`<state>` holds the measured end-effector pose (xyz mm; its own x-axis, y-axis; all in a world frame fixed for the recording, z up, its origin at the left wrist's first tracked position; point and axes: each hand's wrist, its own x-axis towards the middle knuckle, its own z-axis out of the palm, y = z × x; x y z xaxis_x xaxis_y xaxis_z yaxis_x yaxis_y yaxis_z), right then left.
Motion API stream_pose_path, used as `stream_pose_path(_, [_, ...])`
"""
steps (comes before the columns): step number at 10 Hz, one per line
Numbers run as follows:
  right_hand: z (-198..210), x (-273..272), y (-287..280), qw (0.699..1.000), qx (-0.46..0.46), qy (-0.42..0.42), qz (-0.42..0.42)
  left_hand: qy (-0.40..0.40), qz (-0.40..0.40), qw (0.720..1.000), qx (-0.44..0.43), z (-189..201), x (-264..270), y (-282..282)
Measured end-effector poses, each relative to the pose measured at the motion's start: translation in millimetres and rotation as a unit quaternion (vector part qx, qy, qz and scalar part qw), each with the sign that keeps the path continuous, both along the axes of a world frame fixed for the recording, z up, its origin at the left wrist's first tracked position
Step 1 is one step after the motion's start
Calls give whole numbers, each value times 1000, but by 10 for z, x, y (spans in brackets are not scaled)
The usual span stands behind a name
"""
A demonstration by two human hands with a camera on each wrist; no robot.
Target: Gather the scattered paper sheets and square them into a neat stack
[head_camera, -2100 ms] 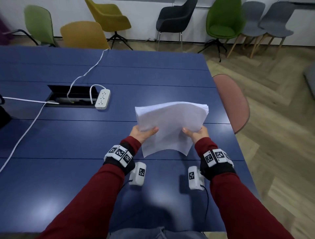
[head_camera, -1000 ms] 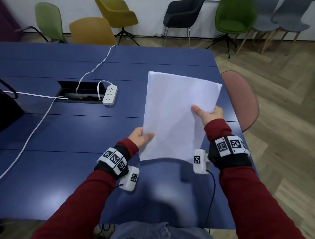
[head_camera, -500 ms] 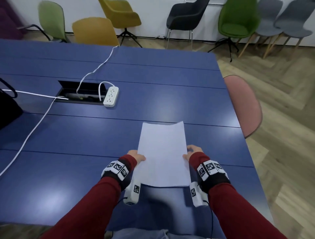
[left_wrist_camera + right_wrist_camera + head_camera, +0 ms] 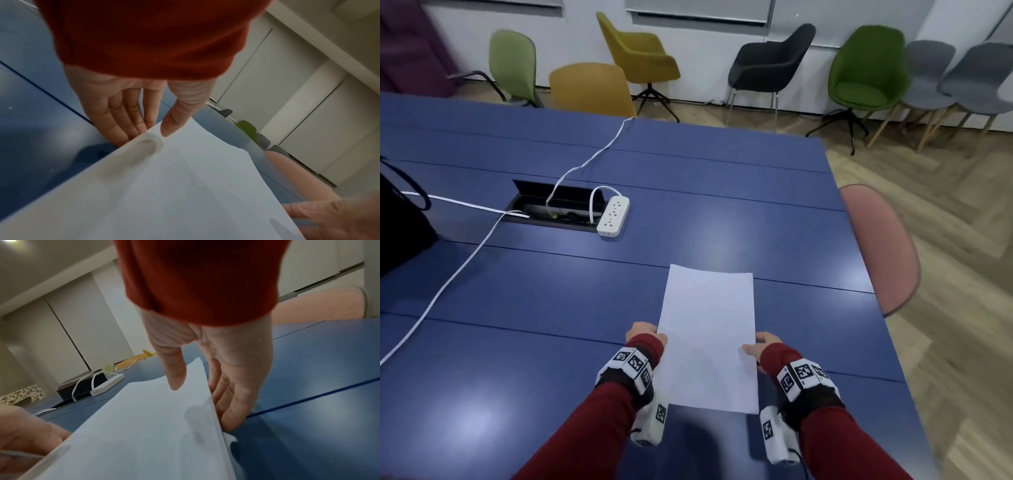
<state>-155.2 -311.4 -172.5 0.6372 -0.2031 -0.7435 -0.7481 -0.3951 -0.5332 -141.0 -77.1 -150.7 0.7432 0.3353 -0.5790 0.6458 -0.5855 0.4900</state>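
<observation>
A squared stack of white paper sheets lies flat on the blue table, close to my body, long side pointing away. My left hand holds its left long edge. In the left wrist view the left hand has its thumb on top of the stack and straight fingers slipped under the edge. My right hand holds the right long edge the same way. In the right wrist view the right hand has its thumb on the stack and its fingers at and under the edge.
A white power strip with cables lies beside an open cable box at mid-left. A black bag sits at the left edge. A pink chair stands at the table's right side. Several more chairs line the far wall.
The stack was held up in the air and turned upright. Both hands then lowered it flat onto the table near me, where it has stayed for the last half second.
</observation>
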Motion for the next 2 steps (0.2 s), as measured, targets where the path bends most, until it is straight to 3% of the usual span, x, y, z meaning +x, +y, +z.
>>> stream_pose_path(1, [-55, -34, -9, 997, -46, 18, 53, 18, -17, 1000, -16, -104, -9, 57])
stream_pose_path(2, [33, -38, -108, 996, -73, -3, 41, 42, -79, 995, -38, -225, -3, 281])
